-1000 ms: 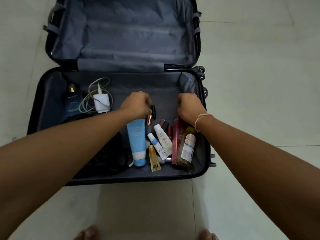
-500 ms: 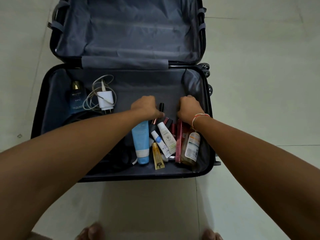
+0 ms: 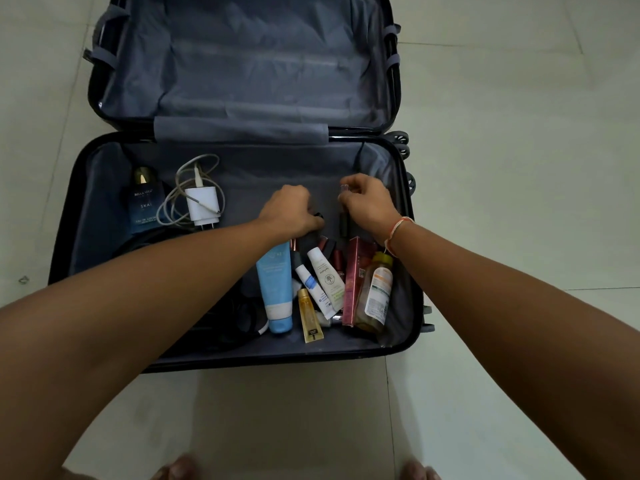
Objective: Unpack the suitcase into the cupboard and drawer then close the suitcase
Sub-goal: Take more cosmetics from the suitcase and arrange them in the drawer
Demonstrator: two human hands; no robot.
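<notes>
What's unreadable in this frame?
- Head view: what the left hand grips; its fingers cover all but a dark tip.
- Small item in the right hand: too small to identify.
- Suitcase lid top: cut off by the frame edge.
- Dark object under the left forearm: shadowed.

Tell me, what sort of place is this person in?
Probably a room in a home or a hotel, though little of it shows. An open suitcase lies flat on a pale tiled floor, with toiletries such as a blue tube and a phone charger inside, and bare toes show at the bottom edge.
</notes>
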